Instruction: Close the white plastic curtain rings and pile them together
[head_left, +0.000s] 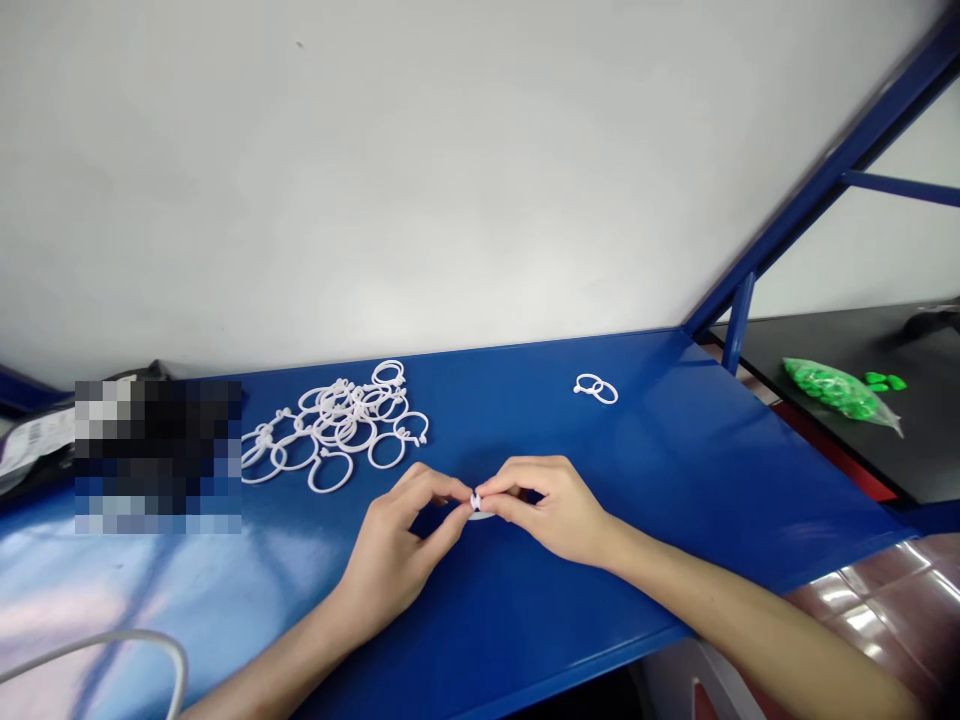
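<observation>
My left hand (401,545) and my right hand (551,505) meet above the blue table (675,480), both pinching one small white plastic ring (477,505) between fingertips. Most of that ring is hidden by my fingers. A pile of several white plastic rings (337,425) lies to the left, just beyond my left hand. Two more white rings (596,388), which look linked, lie apart at the back right of the table.
A white wall rises behind the table. A blue metal frame post (810,190) slants up at the right. Beyond it is a black table (825,340) with a bag of green pieces (836,388). A white cable (112,650) curves at the lower left.
</observation>
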